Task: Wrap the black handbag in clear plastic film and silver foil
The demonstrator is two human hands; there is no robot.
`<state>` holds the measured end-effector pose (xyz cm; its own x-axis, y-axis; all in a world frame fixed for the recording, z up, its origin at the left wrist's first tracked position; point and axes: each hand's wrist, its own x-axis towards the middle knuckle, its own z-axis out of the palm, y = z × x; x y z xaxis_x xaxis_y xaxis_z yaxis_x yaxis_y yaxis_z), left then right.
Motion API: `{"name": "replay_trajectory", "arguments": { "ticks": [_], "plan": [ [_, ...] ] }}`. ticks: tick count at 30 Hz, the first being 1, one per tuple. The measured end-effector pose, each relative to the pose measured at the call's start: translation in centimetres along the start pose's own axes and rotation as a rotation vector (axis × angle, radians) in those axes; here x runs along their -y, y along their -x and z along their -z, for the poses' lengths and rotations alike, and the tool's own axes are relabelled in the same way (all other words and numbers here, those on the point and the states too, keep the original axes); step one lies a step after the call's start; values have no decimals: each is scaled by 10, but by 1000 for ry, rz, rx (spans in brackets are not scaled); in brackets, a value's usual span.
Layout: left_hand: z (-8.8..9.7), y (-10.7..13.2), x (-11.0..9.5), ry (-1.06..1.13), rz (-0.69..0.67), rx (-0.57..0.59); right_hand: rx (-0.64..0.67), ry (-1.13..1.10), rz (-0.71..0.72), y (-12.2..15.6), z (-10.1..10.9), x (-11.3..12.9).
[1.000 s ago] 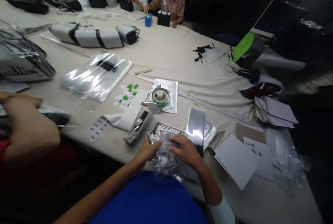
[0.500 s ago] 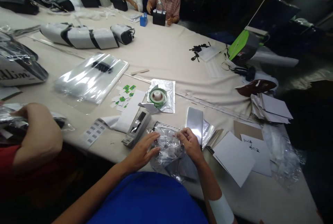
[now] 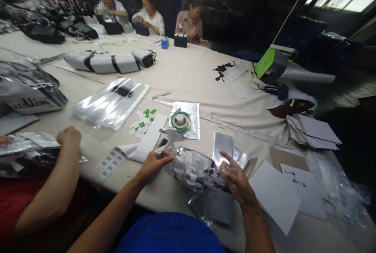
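The hands have drawn apart: the left hand (image 3: pixel 154 165), which was pressed close against the crumpled wrap a moment ago, now sits at the bundle's left end, its fingers curled and pinching a gathered edge of the plastic. The right hand (image 3: pixel 236 178) has opened, fingers spread and raised, and lies at the right end, just beside or barely touching the bundle; the view cannot settle which. Between them, the clear plastic-wrapped bundle (image 3: pixel 195 170) has come into full view, looser and more rounded, with white and dark shapes showing through, and it lies on the near edge of the counter (image 3: pixel 188 76). Under and beyond it lie sheets of silver foil wrap (image 3: pixel 219 208), and a bright silver panel (image 3: pixel 222 143) stands out just past the right hand. The tape dispenser (image 3: pixel 163 141) is now mostly hidden behind the left hand. Further off lie a green tape roll (image 3: pixel 180 121) on a foil bag (image 3: pixel 190 104), a barcode label sheet (image 3: pixel 110 163) at left, and white paper sheets (image 3: pixel 274 194) at right. At near left, a co-worker's hand (image 3: pixel 69 136) rests on another plastic-wrapped package (image 3: pixel 29 145).
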<state>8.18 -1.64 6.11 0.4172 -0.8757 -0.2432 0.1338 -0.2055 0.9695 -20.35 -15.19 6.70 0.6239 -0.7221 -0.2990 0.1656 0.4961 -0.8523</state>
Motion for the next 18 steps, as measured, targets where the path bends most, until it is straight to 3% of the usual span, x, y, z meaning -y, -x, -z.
{"name": "replay_trajectory", "arguments": {
  "ticks": [3,6,11,18],
  "plan": [
    [-3,-4,0,232,-21,-66,0,187,-40,-3,5,7],
    [-9,-9,2,311,23,-69,-131,215,-39,-13,3,8],
    [-14,-15,-2,275,15,-92,-274,23,-44,-27,-2,0],
    [-9,-17,-2,184,88,-25,-257,35,-104,-26,1,-6]
  ]
}}
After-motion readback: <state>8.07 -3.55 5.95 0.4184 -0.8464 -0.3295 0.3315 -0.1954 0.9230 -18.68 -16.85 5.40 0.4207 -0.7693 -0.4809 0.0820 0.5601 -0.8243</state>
